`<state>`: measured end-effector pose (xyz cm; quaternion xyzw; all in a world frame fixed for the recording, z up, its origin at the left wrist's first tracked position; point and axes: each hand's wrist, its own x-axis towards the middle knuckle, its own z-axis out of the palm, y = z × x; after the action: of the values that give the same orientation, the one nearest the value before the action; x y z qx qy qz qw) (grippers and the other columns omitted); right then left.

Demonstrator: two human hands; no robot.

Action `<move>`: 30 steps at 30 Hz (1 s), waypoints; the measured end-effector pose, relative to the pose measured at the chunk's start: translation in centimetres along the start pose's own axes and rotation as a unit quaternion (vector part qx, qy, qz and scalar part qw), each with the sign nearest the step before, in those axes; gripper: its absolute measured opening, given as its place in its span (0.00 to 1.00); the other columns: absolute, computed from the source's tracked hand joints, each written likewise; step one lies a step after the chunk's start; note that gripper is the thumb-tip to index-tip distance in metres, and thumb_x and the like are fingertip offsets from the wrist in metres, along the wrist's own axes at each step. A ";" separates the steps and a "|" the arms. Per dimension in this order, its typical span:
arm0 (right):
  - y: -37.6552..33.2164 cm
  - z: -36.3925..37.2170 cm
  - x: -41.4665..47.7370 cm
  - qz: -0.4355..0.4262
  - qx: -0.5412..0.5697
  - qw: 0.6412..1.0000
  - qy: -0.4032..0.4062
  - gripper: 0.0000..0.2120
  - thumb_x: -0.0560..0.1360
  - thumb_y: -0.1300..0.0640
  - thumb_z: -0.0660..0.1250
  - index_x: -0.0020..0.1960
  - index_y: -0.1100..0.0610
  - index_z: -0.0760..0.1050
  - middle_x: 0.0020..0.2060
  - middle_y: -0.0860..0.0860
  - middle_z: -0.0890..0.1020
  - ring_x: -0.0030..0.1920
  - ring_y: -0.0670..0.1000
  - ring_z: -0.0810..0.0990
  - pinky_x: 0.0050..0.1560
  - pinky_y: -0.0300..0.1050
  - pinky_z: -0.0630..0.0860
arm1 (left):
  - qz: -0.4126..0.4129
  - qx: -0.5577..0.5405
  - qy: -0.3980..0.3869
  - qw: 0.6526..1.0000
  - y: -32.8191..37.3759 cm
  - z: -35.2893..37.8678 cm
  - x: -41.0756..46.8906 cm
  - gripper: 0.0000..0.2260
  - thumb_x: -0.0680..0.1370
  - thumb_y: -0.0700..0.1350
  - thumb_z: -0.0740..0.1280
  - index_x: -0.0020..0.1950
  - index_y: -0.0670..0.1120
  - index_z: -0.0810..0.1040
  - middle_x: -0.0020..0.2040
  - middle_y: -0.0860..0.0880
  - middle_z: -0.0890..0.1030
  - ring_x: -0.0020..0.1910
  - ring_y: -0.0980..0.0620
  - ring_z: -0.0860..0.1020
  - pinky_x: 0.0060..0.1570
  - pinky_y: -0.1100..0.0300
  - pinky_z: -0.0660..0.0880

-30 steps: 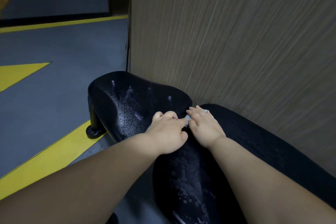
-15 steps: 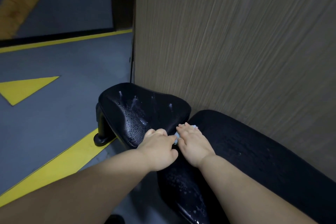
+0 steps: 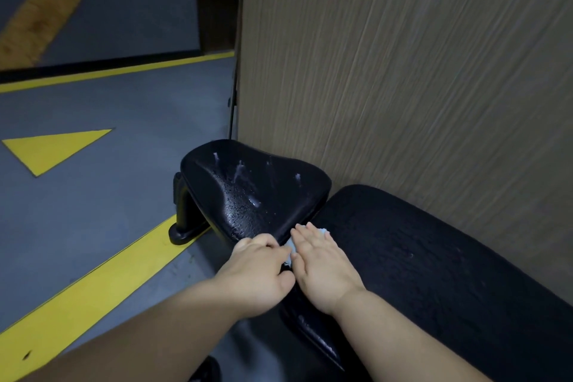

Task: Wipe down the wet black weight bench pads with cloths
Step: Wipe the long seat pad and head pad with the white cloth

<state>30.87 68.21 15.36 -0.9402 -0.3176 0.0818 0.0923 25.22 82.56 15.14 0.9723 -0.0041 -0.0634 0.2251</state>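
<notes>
left hand (image 3: 260, 270): fingers curled at the seat pad (image 3: 254, 183) edge, grip on the cloth (image 3: 291, 250) not discernible | right hand (image 3: 322, 270): fingers held straight, pale blue cloth pressed flat beneath them at the back pad (image 3: 418, 257) end | droplets (image 3: 245, 195) seen beyond the fingers on the seat pad | change: both hands kept at the pad junction, as before

The scene is dimly, evenly lit, with only soft shadows cast. Small glints are seen on the wet seat pad (image 3: 248, 192), and the wall panel (image 3: 403, 71) is smeared by motion blur.
</notes>
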 end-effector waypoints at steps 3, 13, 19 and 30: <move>0.8 -0.2 1.2 0.029 -0.010 1.000 0.002 0.25 0.83 0.51 0.45 0.79 0.53 0.49 0.78 0.44 0.49 0.76 0.42 0.41 0.75 0.42 0.36 | 0.013 0.002 -0.014 1.000 0.9 -0.4 0.2 0.26 0.76 0.56 0.52 0.73 0.50 0.65 0.66 0.51 0.68 0.68 0.49 0.61 0.67 0.58 0.56; 2.7 -0.9 3.6 0.058 0.005 0.998 -0.011 0.25 0.83 0.51 0.46 0.79 0.54 0.50 0.78 0.45 0.50 0.76 0.42 0.41 0.75 0.43 0.37 | -0.018 -0.032 -0.027 0.999 1.1 -1.2 2.1 0.23 0.80 0.51 0.55 0.76 0.56 0.64 0.66 0.51 0.65 0.61 0.46 0.61 0.62 0.57 0.62; 0.4 -0.2 1.5 0.044 0.019 0.999 -0.013 0.25 0.83 0.50 0.46 0.79 0.55 0.49 0.78 0.46 0.49 0.76 0.43 0.40 0.75 0.42 0.37 | -0.030 -0.026 -0.072 0.997 -0.2 -1.1 0.3 0.20 0.78 0.53 0.56 0.70 0.53 0.70 0.63 0.50 0.67 0.64 0.44 0.64 0.67 0.55 0.62; -0.9 0.8 -0.3 0.029 0.024 0.999 0.001 0.25 0.83 0.49 0.46 0.79 0.54 0.48 0.78 0.45 0.48 0.76 0.43 0.40 0.75 0.41 0.36 | -0.058 -0.149 -0.032 0.987 -0.5 1.0 -1.9 0.18 0.81 0.51 0.56 0.70 0.50 0.67 0.61 0.48 0.77 0.61 0.47 0.74 0.60 0.51 0.71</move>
<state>29.96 68.78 14.85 -0.9466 -0.2880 0.0914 0.1125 23.15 82.64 14.22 0.9240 0.0548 -0.1079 0.3627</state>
